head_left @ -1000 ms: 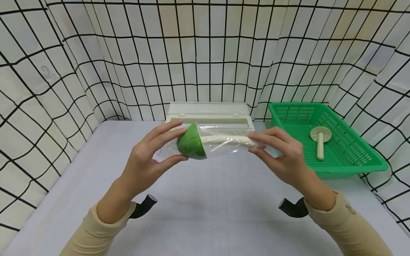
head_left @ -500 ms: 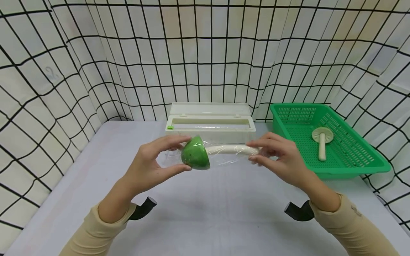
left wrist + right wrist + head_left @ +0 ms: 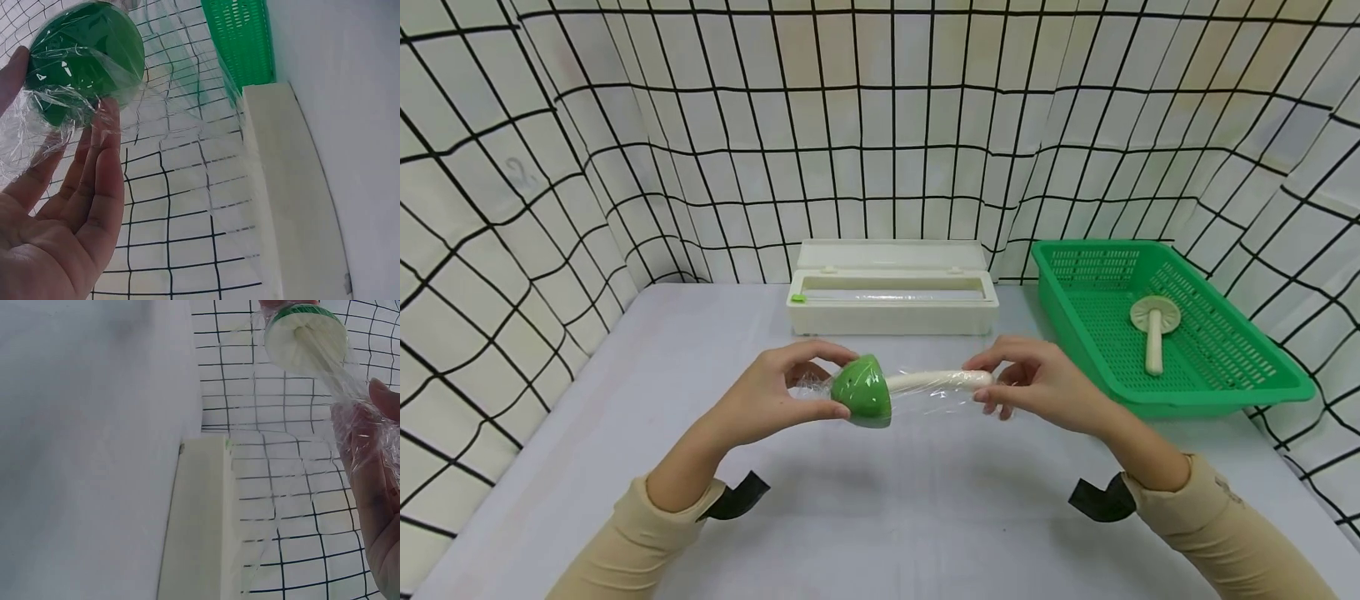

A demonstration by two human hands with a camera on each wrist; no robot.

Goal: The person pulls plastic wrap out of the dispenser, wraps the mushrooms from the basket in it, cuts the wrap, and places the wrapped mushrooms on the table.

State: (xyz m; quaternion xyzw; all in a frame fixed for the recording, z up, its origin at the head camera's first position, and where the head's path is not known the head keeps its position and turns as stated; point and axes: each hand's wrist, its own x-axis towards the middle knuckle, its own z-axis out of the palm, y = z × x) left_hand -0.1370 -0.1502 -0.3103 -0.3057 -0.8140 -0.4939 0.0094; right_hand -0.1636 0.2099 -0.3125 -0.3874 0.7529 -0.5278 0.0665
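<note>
A mushroom with a green cap [image 3: 859, 388] and a long white stem [image 3: 928, 382] is held level above the table, cap to the left. Clear cling film [image 3: 69, 100] is wrapped round it, crumpled and loose at both ends. My left hand [image 3: 775, 396] grips the cap from its rounded side, thumb below and fingers above. At the far end of the stem, my right hand [image 3: 1045, 385] pinches the stem tip and the film about it. In the right wrist view the cap's pale underside [image 3: 290, 340] shows through the film.
Behind the hands stands a white cling film dispenser [image 3: 891, 317] with its lid raised and a green slider [image 3: 798, 298] at its left end. A green basket [image 3: 1210, 392] at the right holds a pale mushroom [image 3: 1154, 333]. Black-gridded walls [image 3: 880, 125] enclose the white table [image 3: 887, 517].
Both hands have lowered the wrapped mushroom toward me and the table, uncovering the dispenser behind. My right fingers have curled in more at the stem's end.
</note>
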